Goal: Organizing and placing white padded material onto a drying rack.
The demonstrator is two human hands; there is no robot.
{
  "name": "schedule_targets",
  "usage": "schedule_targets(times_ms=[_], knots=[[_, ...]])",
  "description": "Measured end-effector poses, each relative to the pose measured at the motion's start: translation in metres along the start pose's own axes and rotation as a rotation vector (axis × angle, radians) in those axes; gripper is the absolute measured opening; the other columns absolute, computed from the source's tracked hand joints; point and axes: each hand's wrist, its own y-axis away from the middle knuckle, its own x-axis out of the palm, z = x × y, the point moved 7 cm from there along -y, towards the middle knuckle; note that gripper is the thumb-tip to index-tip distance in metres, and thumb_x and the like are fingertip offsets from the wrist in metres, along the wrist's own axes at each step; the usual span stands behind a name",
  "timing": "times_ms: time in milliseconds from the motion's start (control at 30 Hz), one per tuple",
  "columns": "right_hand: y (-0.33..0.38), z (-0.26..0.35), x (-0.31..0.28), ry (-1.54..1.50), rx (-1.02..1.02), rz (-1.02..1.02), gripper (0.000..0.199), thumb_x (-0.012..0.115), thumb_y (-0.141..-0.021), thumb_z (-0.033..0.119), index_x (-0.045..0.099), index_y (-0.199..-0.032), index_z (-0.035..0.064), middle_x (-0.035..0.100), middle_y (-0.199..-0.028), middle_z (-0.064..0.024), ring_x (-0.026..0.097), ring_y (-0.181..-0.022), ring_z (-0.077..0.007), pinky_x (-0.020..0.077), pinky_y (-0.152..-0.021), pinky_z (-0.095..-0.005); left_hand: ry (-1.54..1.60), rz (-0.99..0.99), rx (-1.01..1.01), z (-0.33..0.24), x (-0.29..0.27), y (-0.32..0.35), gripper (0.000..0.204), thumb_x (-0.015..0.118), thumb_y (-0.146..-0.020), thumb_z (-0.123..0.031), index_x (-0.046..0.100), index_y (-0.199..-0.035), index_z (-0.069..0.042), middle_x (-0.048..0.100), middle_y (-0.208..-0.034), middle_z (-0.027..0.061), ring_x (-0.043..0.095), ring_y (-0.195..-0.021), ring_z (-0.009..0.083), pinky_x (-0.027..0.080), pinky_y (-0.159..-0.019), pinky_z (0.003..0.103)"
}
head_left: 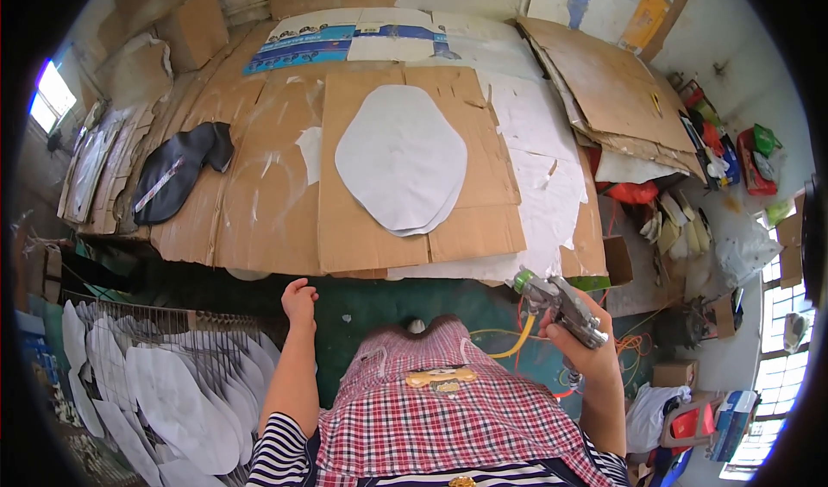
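My right hand (pixel 588 356) grips a metal spray gun (pixel 562 307) with a green tip, held near the table's front edge on the right. From the gun a yellow hose (pixel 517 342) curves down. My left hand (pixel 299 304) hangs just short of the table edge, its fingers curled in with nothing visible in them. Beyond both hands, a pale grey rounded sheet (pixel 400 155) lies flat on a brown cardboard piece (pixel 476 221). A second sheet's edge shows beneath its lower right side. Neither hand touches the sheets.
A black curved piece (pixel 181 172) lies on the table's left. Stacked cardboard (pixel 608 86) sits at the back right. Left of me, a wire rack (pixel 164 314) holds several pale sheets (pixel 177 401). Orange cords (pixel 636 345) run over the green floor (pixel 362 293). A white bag (pixel 654 418) stands lower right.
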Motion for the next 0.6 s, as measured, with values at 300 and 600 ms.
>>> schedule_targets(times_ms=[300,600], knots=[[-0.047,0.003,-0.013,0.048,-0.107,-0.134,0.041,0.065,-0.082,0.002,0.052,-0.121,-0.0039,0.06,-0.087,-0.0035,0.058,-0.076,-0.0084,0.0509,-0.069,-0.0232,-0.067,0.143,0.195,-0.04,0.07,-0.017,0.022,0.057,-0.076,0.003,0.06,-0.098,0.002,0.056,-0.071,0.0022,0.054,-0.062,0.0102,0.042,-0.054,0.022],[-0.029,-0.006,-0.039,0.02,-0.054,-0.152,0.047,0.063,-0.081,-0.002,0.049,-0.125,-0.0057,0.063,-0.096,-0.0082,0.06,-0.083,-0.0105,0.0527,-0.075,-0.0268,-0.697,0.103,0.387,-0.098,0.152,-0.025,0.024,0.057,-0.082,-0.015,0.064,-0.105,-0.007,0.065,-0.084,0.0096,0.064,-0.084,0.0253,0.05,-0.074,0.036]])
